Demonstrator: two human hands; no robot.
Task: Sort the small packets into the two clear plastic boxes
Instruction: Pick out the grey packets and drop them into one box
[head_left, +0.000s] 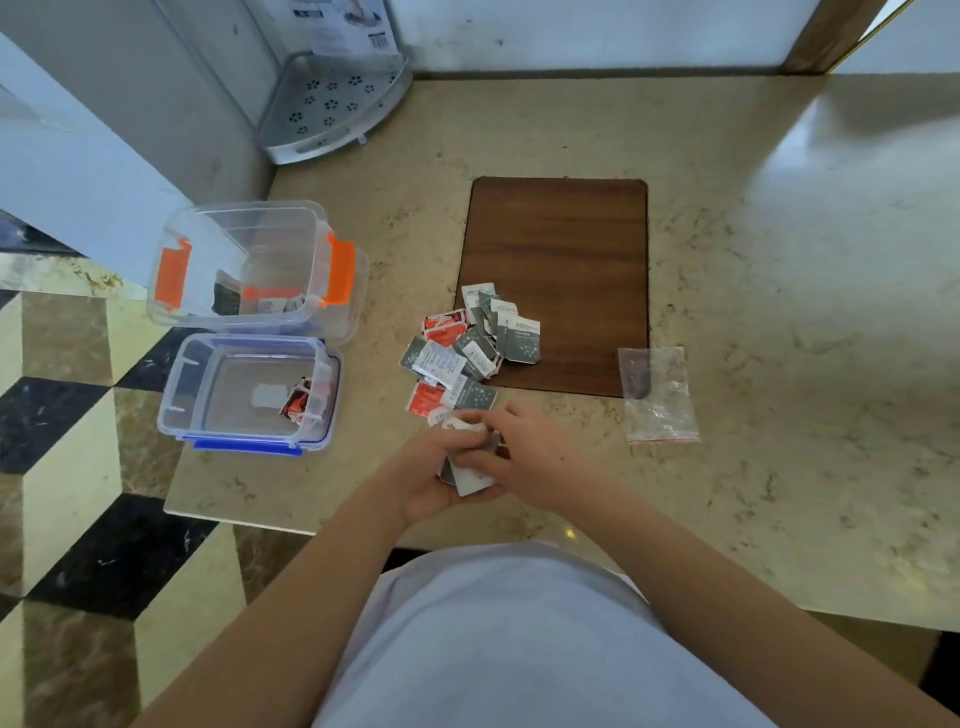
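Both hands meet over the near edge of the beige stone table (727, 260), just in front of the person's pale shirt (509, 649). The left hand (436, 470) lies palm up with its fingers curled round a small stack of packets (470, 475), white and grey ones as far as can be told, and the right hand (524, 454) reaches across from the other side, its fingertips pinching the top of the same stack. Just beyond the hands lies the loose pile of packets (467, 348), grey-green ones and red ones mixed, spread partly on the bare table and partly over the near left corner of a brown wooden board (566, 249). To the left, near the table's edge, stand the two clear boxes, touching or nearly so. The farther box with orange clips (249, 270) holds a few packets at its bottom, one of them dark. The nearer box with blue clips (249, 389) holds a few red packets in its right corner. To the right of the board lies an empty-looking clear zip bag (660, 395) with a red strip along its near edge. At the far left corner a white perforated corner shelf (332, 104) leans against the wall. Below the table the floor (67, 467) shows a black, cream and brown cube pattern.
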